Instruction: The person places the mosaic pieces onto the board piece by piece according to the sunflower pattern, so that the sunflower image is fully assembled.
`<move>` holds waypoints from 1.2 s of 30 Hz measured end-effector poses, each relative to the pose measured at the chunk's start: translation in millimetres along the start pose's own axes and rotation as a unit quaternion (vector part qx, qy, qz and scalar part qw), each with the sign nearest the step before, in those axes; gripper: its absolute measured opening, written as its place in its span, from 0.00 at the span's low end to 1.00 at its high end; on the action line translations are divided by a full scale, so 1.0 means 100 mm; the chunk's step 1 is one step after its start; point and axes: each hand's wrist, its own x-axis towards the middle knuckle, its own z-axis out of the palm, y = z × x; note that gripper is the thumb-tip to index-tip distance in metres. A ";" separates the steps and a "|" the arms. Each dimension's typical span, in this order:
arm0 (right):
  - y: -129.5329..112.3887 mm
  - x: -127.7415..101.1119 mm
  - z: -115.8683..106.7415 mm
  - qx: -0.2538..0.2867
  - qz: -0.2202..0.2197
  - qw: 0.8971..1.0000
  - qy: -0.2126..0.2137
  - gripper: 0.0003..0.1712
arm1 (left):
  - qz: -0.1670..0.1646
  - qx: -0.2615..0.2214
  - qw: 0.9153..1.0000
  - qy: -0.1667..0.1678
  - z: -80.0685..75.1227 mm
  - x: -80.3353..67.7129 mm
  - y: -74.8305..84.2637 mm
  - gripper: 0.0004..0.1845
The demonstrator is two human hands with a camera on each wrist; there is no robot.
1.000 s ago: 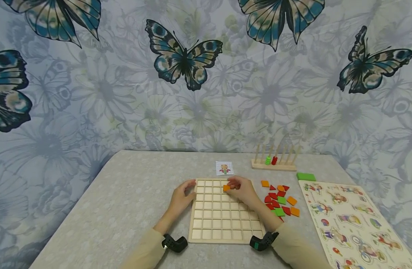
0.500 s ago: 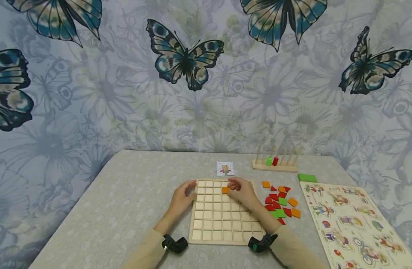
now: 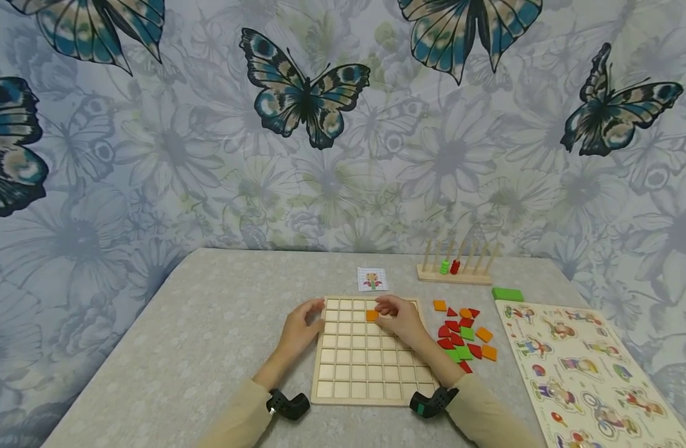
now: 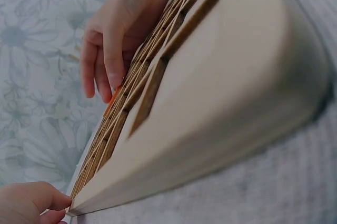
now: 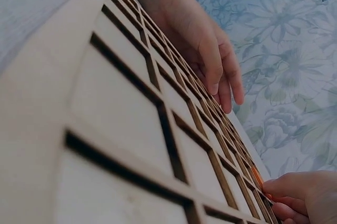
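An orange square tile [image 3: 372, 315] lies at a cell near the far side of the wooden grid board [image 3: 351, 356]. My right hand [image 3: 401, 320] is at the tile's right side, thumb tip against it and fingers curled; in the right wrist view a strip of the orange tile [image 5: 256, 175] shows by that thumb. Along the board's left edge, near its far corner, rests my left hand [image 3: 300, 326], thumb and fingertips touching the edge with fingers loosely bent. The left wrist view shows the left thumb [image 4: 55, 199] at the board's rim.
Loose red, green and orange tiles [image 3: 457, 339] lie right of the board. A pattern card [image 3: 372, 279] is beyond it. Farther right are a peg stand [image 3: 454, 274] with green and red rings, a green block [image 3: 507, 294] and a picture puzzle board [image 3: 594, 373].
The orange tile has come down and squared up with the grid, the right hand shifting slightly with it. The left hand keeps its place at the board's edge.
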 end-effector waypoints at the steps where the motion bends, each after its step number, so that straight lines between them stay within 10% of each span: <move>1: 0.00 0.00 0.00 0.001 -0.005 1.000 0.000 0.21 | 0.001 0.003 1.000 0.001 0.00 0.00 0.00 0.23; 19: 0.12 0.10 -0.64 -0.051 0.026 0.991 0.118 0.20 | 0.002 -0.002 1.000 0.000 -0.01 -0.02 0.01 0.23; 36: 0.42 -0.16 -1.00 -0.132 0.050 0.982 0.126 0.24 | -0.001 0.004 1.000 0.003 0.02 -0.02 0.01 0.22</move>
